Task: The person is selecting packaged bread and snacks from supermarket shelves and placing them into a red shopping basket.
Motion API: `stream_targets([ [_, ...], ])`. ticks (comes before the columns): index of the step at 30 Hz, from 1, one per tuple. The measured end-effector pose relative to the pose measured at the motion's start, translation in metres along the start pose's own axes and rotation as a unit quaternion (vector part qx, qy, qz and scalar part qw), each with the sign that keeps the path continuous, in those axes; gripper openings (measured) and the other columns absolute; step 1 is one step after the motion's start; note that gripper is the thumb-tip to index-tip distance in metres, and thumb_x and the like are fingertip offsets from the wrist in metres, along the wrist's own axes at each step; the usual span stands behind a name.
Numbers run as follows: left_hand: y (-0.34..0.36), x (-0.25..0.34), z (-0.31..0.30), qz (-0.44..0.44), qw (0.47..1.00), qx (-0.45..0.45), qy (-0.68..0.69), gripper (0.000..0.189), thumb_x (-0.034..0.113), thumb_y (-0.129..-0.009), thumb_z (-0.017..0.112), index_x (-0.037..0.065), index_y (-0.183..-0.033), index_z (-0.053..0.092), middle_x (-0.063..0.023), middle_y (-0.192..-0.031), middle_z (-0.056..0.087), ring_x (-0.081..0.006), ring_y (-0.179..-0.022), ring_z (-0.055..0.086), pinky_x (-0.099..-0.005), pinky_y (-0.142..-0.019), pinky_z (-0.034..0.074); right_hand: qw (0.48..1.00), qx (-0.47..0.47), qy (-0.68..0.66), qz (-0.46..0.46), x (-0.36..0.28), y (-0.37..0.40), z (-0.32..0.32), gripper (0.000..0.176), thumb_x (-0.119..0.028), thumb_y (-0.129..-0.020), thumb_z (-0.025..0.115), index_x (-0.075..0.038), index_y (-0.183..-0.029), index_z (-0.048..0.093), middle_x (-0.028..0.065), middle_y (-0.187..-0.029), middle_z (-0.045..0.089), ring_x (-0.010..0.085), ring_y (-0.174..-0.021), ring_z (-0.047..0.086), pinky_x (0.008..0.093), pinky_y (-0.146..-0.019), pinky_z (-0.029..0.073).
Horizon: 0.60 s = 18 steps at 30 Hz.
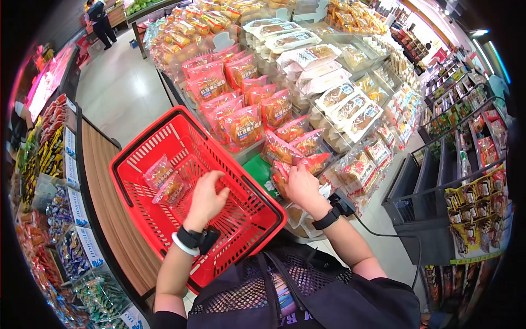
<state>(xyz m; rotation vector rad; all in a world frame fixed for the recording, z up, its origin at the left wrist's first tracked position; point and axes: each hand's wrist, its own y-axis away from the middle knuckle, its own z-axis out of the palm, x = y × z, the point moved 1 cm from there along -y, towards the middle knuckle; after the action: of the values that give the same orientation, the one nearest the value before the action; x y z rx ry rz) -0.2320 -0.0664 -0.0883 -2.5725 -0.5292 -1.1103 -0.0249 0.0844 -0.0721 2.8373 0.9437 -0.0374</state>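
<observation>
A red shopping basket (143, 136) with slotted walls stands in front of me. Two clear-and-pink bagged buns (171, 189) lie inside it. My left hand (208, 200) hovers above the basket, its fingers apart and nothing in them. On the display to the right, my right hand (304, 189) closes on a pink-bagged bun (279, 174) at the front of the stack. The fingertips are partly hidden. Behind it are more pink-bagged red bean buns (244, 127), in rows on the shelf.
White-wrapped bread packs (347, 107) fill the display further right. A shelf of wrapped snacks (76, 219) lines my left side, with a wooden ledge (112, 186) beside the basket. Dark racks (438, 181) stand at right. A person (100, 24) is down the aisle. A black cable (383, 234) hangs near my right wrist.
</observation>
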Motion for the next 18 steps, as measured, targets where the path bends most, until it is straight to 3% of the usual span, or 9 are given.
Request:
stream_targets([
  [5, 0.002, -0.002, 0.003, -0.016, 0.998, -0.016, 0.056, 0.034, 0.012, -0.074, 0.067, 0.000, -0.104, 0.058, -0.0178, -0.103, 0.062, -0.0314, -0.101, 0.059, -0.0372, -0.088, 0.046, 1.000, 0.014, 0.018, -0.005, 0.005, -0.009, 0.020, 0.022, -0.019, -0.086, 0.049, -0.001, -0.095, 0.058, 0.0174, -0.095, 0.057, 0.0307, -0.081, 0.065, 0.0418, -0.064, 0.054],
  [9, 0.001, -0.010, 0.001, -0.054, 0.996, -0.038, 0.063, 0.035, 0.011, -0.074, 0.067, -0.001, -0.106, 0.059, -0.0163, -0.102, 0.064, -0.0277, -0.099, 0.061, -0.0356, -0.087, 0.047, 1.000, 0.012, 0.007, -0.028, 0.000, -0.008, 0.016, 0.021, -0.017, -0.086, 0.049, 0.000, -0.096, 0.057, 0.0184, -0.095, 0.056, 0.0327, -0.076, 0.065, 0.0436, -0.059, 0.053],
  [11, 0.000, -0.015, 0.001, -0.079, 0.992, -0.043, 0.083, 0.035, 0.011, -0.074, 0.066, -0.001, -0.106, 0.060, -0.0157, -0.101, 0.064, -0.0263, -0.099, 0.061, -0.0350, -0.086, 0.048, 0.999, 0.021, -0.039, -0.001, -0.008, -0.005, 0.001, 0.022, -0.008, -0.080, 0.052, 0.002, -0.099, 0.052, 0.0213, -0.095, 0.055, 0.0345, -0.081, 0.064, 0.0430, -0.064, 0.053],
  [13, 0.003, -0.021, 0.005, -0.070, 0.990, -0.040, 0.113, 0.035, 0.010, -0.075, 0.067, -0.001, -0.107, 0.060, -0.0144, -0.100, 0.065, -0.0244, -0.097, 0.062, -0.0341, -0.085, 0.049, 0.999, 0.032, -0.024, -0.008, -0.013, -0.002, -0.015, 0.018, -0.008, -0.080, 0.052, 0.000, -0.097, 0.051, 0.0179, -0.088, 0.057, 0.0330, -0.082, 0.063, 0.0418, -0.066, 0.053],
  [17, 0.006, -0.024, 0.011, -0.077, 0.978, -0.004, 0.192, 0.027, 0.006, -0.078, 0.064, -0.001, -0.104, 0.060, -0.0123, -0.098, 0.065, -0.0219, -0.093, 0.063, -0.0323, -0.082, 0.050, 0.974, 0.215, 0.051, -0.049, -0.024, 0.007, -0.060, 0.007, -0.009, -0.080, 0.052, -0.007, -0.087, 0.052, 0.0107, -0.083, 0.059, 0.0247, -0.076, 0.062, 0.0351, -0.067, 0.050],
  [18, 0.005, -0.027, 0.012, -0.084, 0.973, -0.023, 0.213, 0.033, 0.004, -0.079, 0.064, 0.001, -0.111, 0.057, -0.0115, -0.106, 0.063, -0.0203, -0.098, 0.061, -0.0316, -0.085, 0.049, 0.968, 0.235, 0.018, -0.086, -0.027, 0.013, -0.076, 0.009, -0.009, -0.080, 0.052, -0.006, -0.088, 0.052, 0.0108, -0.083, 0.058, 0.0254, -0.078, 0.061, 0.0354, -0.068, 0.049],
])
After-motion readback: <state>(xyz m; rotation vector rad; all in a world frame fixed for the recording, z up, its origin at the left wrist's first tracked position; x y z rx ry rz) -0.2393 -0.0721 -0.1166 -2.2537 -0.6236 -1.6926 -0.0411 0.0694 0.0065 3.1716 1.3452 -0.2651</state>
